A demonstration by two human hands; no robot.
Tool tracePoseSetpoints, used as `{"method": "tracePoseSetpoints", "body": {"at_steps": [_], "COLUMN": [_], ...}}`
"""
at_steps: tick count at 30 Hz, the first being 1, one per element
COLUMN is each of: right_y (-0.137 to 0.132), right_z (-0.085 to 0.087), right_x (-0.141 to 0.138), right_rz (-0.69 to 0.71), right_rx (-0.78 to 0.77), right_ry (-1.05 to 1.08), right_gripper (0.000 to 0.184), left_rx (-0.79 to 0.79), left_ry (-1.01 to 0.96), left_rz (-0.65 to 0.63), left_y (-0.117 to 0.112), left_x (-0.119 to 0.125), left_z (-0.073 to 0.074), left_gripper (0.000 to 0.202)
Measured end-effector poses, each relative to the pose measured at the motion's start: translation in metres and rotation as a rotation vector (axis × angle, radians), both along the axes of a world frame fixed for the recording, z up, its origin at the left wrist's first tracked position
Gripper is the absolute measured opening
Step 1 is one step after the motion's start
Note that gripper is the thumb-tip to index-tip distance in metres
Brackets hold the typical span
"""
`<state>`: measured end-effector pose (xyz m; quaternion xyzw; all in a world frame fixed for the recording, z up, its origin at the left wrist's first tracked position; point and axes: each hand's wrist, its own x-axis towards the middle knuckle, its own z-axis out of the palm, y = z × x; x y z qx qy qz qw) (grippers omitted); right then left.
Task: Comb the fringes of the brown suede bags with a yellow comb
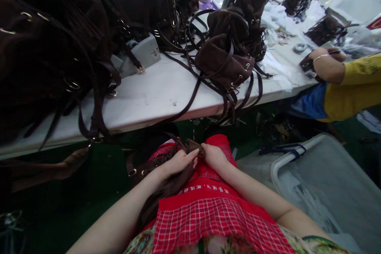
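A dark brown fringed bag (175,180) lies across my lap, over a red checked apron (226,214). My left hand (181,160) is closed on the bag's brown fringe, thumb pressed against the fingers. Right beside it, my right hand (214,156) curls its fingers in at the same spot, where a small flat brown piece (193,145) sticks up. What the right fingertips hold is hidden. Metal eyelets show on the bag's left part.
Dark bags with straps pile up on the left of the white table (143,95). More brown bags (220,59) stand at its middle. A grey bin (330,174) is at my right. A co-worker's hand (324,63) works at the far right.
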<state>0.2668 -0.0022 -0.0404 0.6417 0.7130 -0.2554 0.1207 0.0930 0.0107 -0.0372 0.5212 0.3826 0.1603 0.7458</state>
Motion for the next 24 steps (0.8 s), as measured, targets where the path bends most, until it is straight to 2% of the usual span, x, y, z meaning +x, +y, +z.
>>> {"method": "tracePoseSetpoints", "body": {"at_steps": [5, 7, 9, 11, 12, 13, 15, 18, 22, 24], "right_y": [0.018, 0.02, 0.023, 0.027, 0.03, 0.033, 0.038, 0.036, 0.009, -0.008], "right_z": [-0.016, -0.021, -0.026, -0.031, -0.031, -0.031, -0.024, -0.001, 0.035, 0.043], "right_x": [0.013, 0.014, 0.016, 0.023, 0.028, 0.034, 0.043, 0.046, 0.022, 0.006], "right_rz": [-0.104, -0.132, -0.163, -0.211, -0.239, -0.266, -0.306, -0.317, -0.27, -0.171], "right_rx": [0.022, 0.019, 0.01, -0.005, -0.013, -0.017, -0.011, 0.038, 0.158, 0.25], "right_ry": [-0.082, -0.085, -0.068, -0.044, -0.03, -0.011, 0.044, 0.139, 0.398, 0.463], "right_gripper": [0.035, 0.037, 0.036, 0.035, 0.035, 0.036, 0.037, 0.042, 0.044, 0.039], "left_rx": [0.031, 0.159, 0.359, 0.547, 0.576, 0.557, 0.414, 0.196, 0.051, -0.015], "left_ry": [0.067, 0.122, 0.172, 0.192, 0.192, 0.188, 0.156, 0.058, -0.082, -0.158], "left_rz": [-0.043, -0.065, -0.094, -0.175, -0.21, -0.226, -0.181, -0.057, 0.01, 0.017], "left_y": [0.002, 0.002, 0.0, -0.005, -0.007, -0.009, -0.009, -0.002, 0.008, 0.009], "left_x": [-0.002, 0.0, 0.004, 0.009, 0.01, 0.011, 0.008, -0.002, -0.016, -0.019], "left_z": [-0.001, 0.004, 0.013, 0.02, 0.023, 0.024, 0.021, 0.01, 0.002, 0.006], "left_gripper": [0.055, 0.051, 0.044, 0.037, 0.034, 0.031, 0.026, 0.03, 0.037, 0.03]}}
